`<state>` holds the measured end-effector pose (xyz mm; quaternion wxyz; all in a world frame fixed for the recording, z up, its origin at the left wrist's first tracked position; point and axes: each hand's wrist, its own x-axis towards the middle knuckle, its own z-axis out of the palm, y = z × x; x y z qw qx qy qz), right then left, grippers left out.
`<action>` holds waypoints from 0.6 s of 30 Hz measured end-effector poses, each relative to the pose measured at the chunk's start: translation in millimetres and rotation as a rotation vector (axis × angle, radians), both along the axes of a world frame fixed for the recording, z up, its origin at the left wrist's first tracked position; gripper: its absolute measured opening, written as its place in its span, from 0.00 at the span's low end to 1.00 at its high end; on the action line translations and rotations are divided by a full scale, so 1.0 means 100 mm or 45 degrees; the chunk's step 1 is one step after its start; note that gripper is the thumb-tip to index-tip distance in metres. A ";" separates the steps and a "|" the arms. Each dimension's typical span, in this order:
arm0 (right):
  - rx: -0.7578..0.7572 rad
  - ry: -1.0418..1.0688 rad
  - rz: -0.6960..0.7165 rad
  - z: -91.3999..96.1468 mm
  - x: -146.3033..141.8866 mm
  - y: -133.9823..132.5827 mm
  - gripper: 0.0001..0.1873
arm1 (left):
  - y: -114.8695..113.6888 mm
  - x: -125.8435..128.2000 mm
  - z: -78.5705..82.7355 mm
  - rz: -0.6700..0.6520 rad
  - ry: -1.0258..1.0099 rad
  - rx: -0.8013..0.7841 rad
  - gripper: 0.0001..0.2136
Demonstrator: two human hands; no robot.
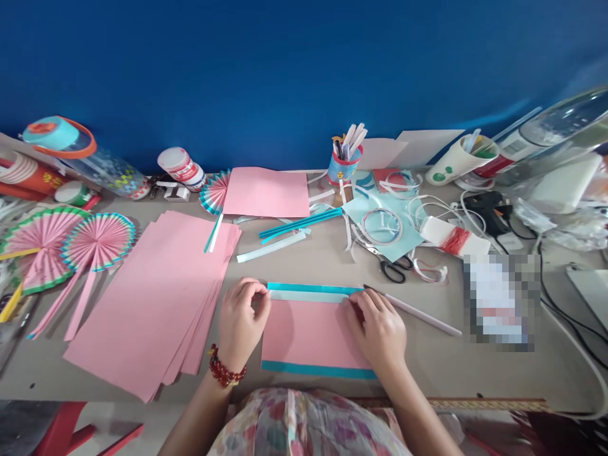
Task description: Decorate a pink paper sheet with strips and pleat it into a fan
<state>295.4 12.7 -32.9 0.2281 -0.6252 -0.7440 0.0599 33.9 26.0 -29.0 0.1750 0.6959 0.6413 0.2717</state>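
Note:
A sheet of pink paper [308, 332] lies flat in front of me, with bright blue bands along its far and near edges. Just inside the far blue band runs a narrow pale strip [308, 296], lying across the sheet. At the strip's left end my left hand [244, 316] is closed, thumb and forefinger pinched together. My right hand [380, 326] is closed too, its fingertips at the strip's right end and its palm over the sheet's right side. A pen-like stick [422, 313] lies beside the right hand, its dark tip near the fingers.
Left of the sheet is a stack of pink paper [137, 304], with folded paper fans [98, 240] beyond. Blue strips [301, 225], scissors [392, 266], a tape roll [381, 226] and a pen cup [345, 166] lie or stand behind. A pixelated object [498, 304] is at right.

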 end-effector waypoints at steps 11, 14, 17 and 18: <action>0.000 -0.010 0.021 -0.01 0.01 0.01 0.08 | -0.01 0.01 0.00 0.024 0.041 -0.013 0.03; -0.006 -0.003 0.021 -0.01 0.00 0.01 0.08 | -0.01 0.01 -0.01 0.028 0.047 -0.012 0.03; -0.008 -0.008 0.021 -0.02 0.00 0.01 0.08 | -0.01 0.02 -0.02 0.033 0.039 -0.016 0.03; -0.009 -0.011 0.020 -0.02 0.00 0.01 0.08 | -0.01 0.02 -0.01 0.033 0.037 -0.016 0.03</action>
